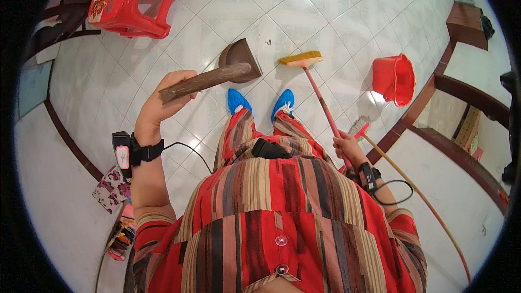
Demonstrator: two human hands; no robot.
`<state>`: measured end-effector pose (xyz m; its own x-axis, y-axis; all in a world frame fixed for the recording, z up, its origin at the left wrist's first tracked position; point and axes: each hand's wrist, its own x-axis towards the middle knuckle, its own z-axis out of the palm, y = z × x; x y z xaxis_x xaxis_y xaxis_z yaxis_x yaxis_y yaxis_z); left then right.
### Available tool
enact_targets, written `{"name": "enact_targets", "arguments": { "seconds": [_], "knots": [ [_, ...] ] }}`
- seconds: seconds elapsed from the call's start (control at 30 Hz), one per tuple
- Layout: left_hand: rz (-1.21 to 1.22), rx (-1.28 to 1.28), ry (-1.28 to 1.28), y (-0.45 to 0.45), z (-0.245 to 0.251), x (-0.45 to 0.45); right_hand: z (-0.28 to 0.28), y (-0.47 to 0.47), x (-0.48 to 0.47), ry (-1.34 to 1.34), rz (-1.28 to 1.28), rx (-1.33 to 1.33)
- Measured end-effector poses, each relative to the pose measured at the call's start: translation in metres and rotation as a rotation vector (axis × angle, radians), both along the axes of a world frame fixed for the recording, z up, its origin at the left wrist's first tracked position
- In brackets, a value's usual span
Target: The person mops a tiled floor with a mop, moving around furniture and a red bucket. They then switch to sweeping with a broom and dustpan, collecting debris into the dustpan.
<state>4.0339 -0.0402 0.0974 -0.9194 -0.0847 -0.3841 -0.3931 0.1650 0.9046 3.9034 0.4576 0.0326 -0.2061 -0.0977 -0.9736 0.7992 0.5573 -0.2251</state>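
Note:
My left hand (169,91) grips the long handle of a brown dustpan (240,59), whose pan is in front of my blue-covered shoes. On the right, my right hand (349,146) is closed around the reddish pole of a broom (321,99). Yellow bristles on the broom head (302,58) face away from me, just right of the dustpan across a gap. A small dark bit of debris (268,42) lies on the tiled floor (260,12) beyond them.
A red plastic stool (132,2) stands at the upper left. To the right are a red bucket (392,80) and a mop (360,127) with a long wooden pole by the dark-framed wall. A floral box or bag (112,189) is at the lower left.

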Motion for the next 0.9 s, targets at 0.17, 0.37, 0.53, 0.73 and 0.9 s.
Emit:
{"name": "enact_targets", "arguments": {
  "seconds": [0.17, 0.37, 0.53, 0.73, 0.9],
  "knots": [
    [-0.151, -0.019, 0.023, 0.003, 0.005, -0.003, 0.001, 0.032, 0.022, 0.931, 1.005, 0.251],
    [-0.151, -0.102, 0.090, 0.010, 0.003, -0.003, -0.029, -0.006, 0.014, 0.637, 1.063, 0.280],
    [-0.162, -0.072, 0.032, 0.008, 0.000, 0.002, -0.028, -0.060, 0.052, 0.276, 0.849, 0.167],
    [-0.045, -0.131, 0.175, 0.005, 0.004, 0.017, 0.000, -0.057, 0.069, 0.151, 0.204, 0.067],
    [-0.012, -0.154, 0.128, -0.016, 0.008, 0.035, -0.012, -0.055, 0.027, 0.731, 1.168, 0.306]
  ]
}}
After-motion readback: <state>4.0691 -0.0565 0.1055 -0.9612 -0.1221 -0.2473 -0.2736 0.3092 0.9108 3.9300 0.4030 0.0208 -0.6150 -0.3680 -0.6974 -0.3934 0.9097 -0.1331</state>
